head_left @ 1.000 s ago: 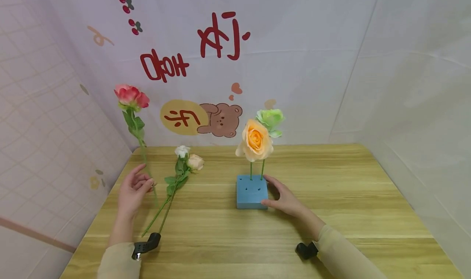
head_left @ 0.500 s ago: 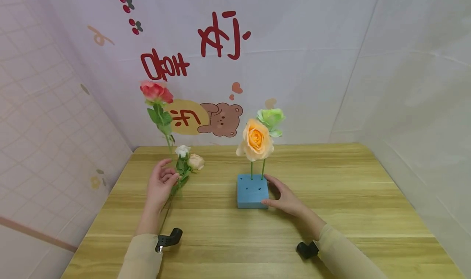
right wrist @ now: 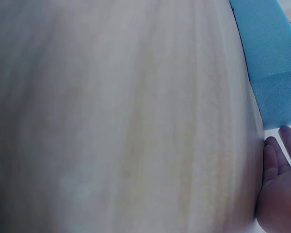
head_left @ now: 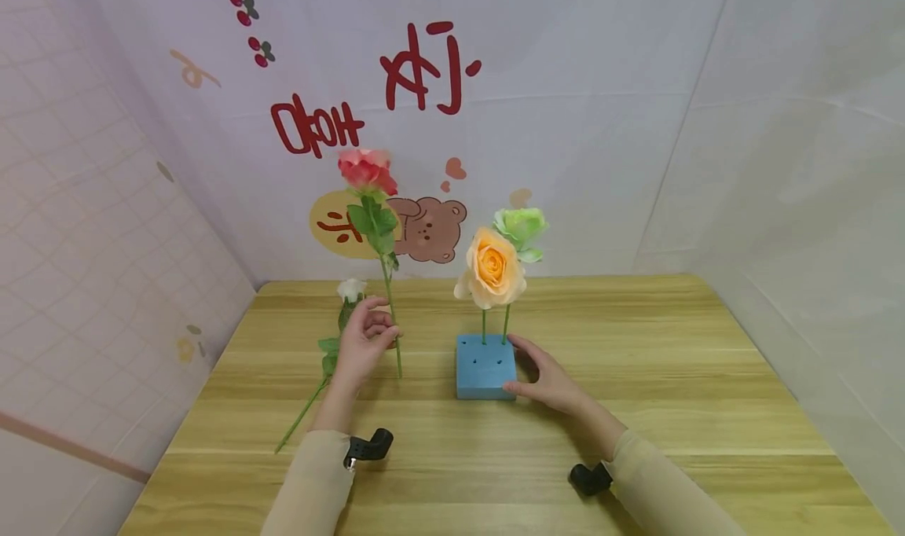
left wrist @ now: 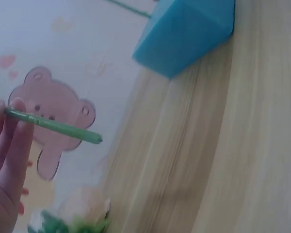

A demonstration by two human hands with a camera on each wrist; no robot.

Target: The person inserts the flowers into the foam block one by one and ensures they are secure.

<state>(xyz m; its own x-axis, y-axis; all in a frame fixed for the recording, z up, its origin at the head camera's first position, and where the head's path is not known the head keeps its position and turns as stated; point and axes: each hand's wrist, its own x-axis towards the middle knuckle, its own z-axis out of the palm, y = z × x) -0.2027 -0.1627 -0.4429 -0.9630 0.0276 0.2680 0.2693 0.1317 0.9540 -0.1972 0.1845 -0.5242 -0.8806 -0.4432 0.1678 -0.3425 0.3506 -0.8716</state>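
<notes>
My left hand (head_left: pixel 362 346) pinches the green stem of a pink-red artificial rose (head_left: pixel 368 172) between thumb and fingers. The flower stands nearly upright, bloom on top; in the left wrist view the cut end of its stem (left wrist: pixel 70 129) sticks out past the fingertips. To its right is a blue foam block (head_left: pixel 485 379) with small holes in its top. An orange rose (head_left: pixel 492 269) and a light green flower (head_left: pixel 519 226) stand in its back holes. My right hand (head_left: pixel 553 380) holds the block's right side, thumb at the front corner and fingers toward the back.
A white rose (head_left: pixel 351 288) lies on the wooden table (head_left: pixel 438 473) at left, its stem toward the front. A cream rose (left wrist: pixel 85 206) beside it is hidden behind my left hand in the head view. A printed cloth (head_left: pixel 580 111) hangs behind the table.
My left hand has carried the pink-red rose rightward across the lying flowers, closer to the block. The right hand and the block have stayed in place.
</notes>
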